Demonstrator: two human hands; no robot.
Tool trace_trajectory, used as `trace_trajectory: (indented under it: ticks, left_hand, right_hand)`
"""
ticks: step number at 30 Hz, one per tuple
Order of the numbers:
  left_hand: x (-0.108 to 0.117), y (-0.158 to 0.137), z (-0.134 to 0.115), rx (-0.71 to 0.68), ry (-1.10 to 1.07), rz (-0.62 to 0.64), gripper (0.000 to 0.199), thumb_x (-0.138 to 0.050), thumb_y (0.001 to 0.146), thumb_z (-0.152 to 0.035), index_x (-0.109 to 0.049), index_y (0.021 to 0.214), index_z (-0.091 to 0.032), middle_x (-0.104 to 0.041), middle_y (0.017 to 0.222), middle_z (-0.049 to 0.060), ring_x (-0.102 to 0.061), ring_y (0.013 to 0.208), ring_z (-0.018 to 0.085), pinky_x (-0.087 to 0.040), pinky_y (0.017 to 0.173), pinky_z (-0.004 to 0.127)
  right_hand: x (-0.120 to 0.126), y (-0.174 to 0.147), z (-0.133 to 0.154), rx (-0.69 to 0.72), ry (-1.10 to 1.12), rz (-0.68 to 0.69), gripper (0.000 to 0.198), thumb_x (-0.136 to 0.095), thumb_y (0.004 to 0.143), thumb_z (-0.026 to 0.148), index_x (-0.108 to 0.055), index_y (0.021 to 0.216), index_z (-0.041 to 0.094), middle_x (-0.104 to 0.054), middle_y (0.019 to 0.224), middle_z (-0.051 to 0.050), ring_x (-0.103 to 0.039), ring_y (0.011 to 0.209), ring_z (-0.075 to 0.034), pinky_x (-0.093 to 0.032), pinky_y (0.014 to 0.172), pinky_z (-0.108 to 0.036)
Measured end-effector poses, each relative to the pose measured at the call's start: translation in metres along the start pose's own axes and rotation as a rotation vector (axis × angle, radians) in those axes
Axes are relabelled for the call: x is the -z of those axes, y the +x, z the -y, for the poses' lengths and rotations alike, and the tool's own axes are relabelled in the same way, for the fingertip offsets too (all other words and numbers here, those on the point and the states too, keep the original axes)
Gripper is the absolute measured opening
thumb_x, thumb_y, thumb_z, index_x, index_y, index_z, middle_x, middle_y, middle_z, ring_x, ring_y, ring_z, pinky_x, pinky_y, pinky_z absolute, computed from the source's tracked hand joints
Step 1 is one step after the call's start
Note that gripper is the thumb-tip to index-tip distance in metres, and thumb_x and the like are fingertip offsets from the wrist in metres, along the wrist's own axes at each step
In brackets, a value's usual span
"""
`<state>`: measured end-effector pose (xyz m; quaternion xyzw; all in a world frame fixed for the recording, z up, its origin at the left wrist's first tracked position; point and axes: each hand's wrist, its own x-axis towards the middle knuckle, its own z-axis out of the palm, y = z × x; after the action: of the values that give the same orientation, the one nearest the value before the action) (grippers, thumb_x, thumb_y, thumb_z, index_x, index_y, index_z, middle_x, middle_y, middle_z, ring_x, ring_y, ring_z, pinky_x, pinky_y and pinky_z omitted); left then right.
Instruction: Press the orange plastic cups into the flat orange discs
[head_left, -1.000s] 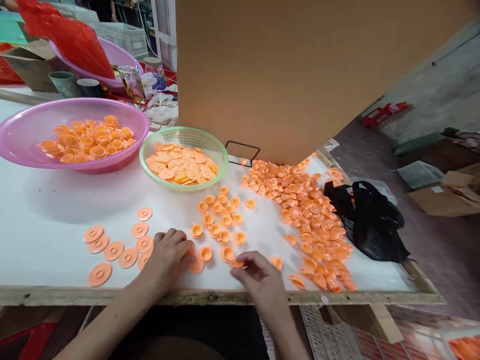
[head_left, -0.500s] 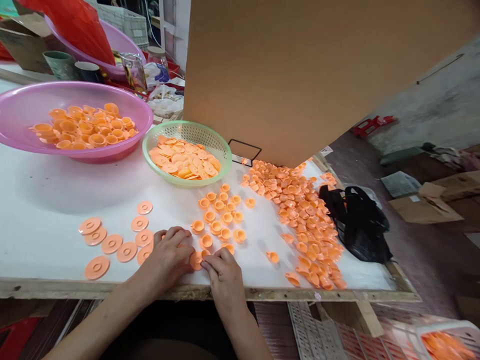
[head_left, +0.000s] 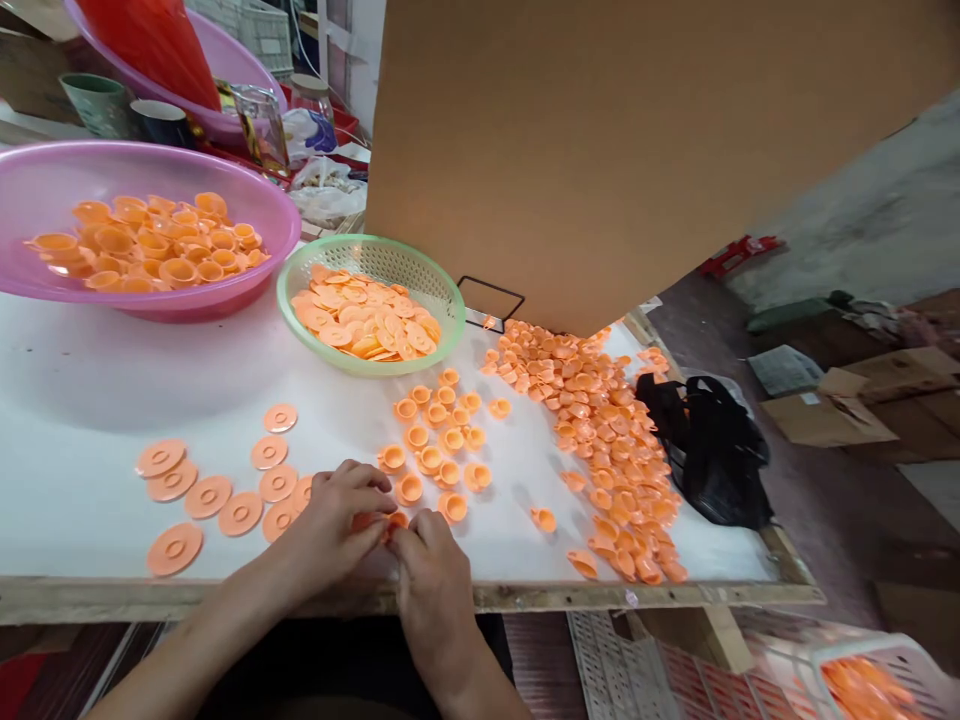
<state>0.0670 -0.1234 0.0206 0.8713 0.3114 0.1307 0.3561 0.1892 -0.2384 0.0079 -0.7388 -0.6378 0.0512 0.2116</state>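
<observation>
My left hand (head_left: 341,520) curls its fingers over a small orange saucer (head_left: 363,522), mostly covered. Right against it, my right hand (head_left: 433,565) pinches a tiny orange cup (head_left: 397,520) between thumb and fingers; the cup is partly hidden. The two hands meet near the table's front edge. Just beyond them stand several loose orange cups (head_left: 430,460), most with their mouths up. To the left of my left hand, flat orange saucers (head_left: 240,511) with a raised ring lie spread on the white table (head_left: 97,390).
A green colander (head_left: 459,318) full of saucers and a pink basin (head_left: 289,225) with assembled-looking orange cups stand behind. At right lie a heap of cups (head_left: 600,430) and a black bag (head_left: 724,460). A large cardboard box (head_left: 570,150) blocks the back.
My hands have drawn together, bringing the cup and saucer close between the fingers. The view has shifted slightly. The other cups and saucers stay where they were on the table.
</observation>
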Motion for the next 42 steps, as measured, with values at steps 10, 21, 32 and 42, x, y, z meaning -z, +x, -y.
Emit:
trace_trajectory:
  ticks: [10, 21, 32, 42]
  left_hand:
    - [-0.015, 0.007, 0.001, 0.082, 0.04, 0.065, 0.024, -0.054, 0.086, -0.03, -0.062, 0.064, -0.022, -0.066, 0.08, -0.001, -0.055, 0.084, 0.019, -0.032, 0.073, 0.034]
    - [-0.024, 0.028, -0.027, 0.118, 0.162, -0.221, 0.029, -0.049, 0.089, -0.028, -0.068, 0.067, -0.022, -0.069, 0.077, 0.002, -0.057, 0.081, 0.02, -0.03, 0.077, 0.038]
    - [0.012, -0.015, 0.029, 0.08, 0.332, -0.214, 0.009, -0.069, 0.072, -0.023, -0.074, 0.077, -0.028, -0.069, 0.095, 0.003, -0.054, 0.09, 0.023, -0.027, 0.076, 0.038]
    - [0.001, -0.022, 0.027, -0.022, 0.297, -0.218, 0.013, -0.062, 0.087, -0.028, -0.072, 0.079, -0.028, -0.065, 0.101, 0.005, -0.052, 0.096, 0.023, -0.028, 0.08, 0.041]
  right_hand:
    - [-0.004, -0.001, 0.009, -0.02, -0.203, 0.028, 0.014, -0.056, 0.084, 0.008, -0.065, 0.084, 0.019, -0.058, 0.075, -0.003, -0.051, 0.066, -0.019, -0.04, 0.053, -0.03]
    - [0.068, -0.025, -0.109, -0.451, -0.072, -0.403, 0.022, -0.056, 0.086, 0.035, -0.066, 0.098, 0.02, -0.062, 0.099, -0.012, -0.056, 0.097, -0.029, -0.048, 0.08, -0.041]
    - [0.036, 0.005, -0.02, -0.104, 0.31, -0.178, 0.021, -0.051, 0.092, 0.021, -0.071, 0.086, 0.024, -0.052, 0.083, -0.002, -0.055, 0.075, -0.015, -0.047, 0.065, -0.026]
    - [-0.012, 0.027, 0.024, 0.123, 0.01, 0.011, 0.024, -0.042, 0.091, 0.007, -0.059, 0.078, 0.019, -0.055, 0.079, -0.004, -0.047, 0.075, -0.02, -0.038, 0.061, -0.031]
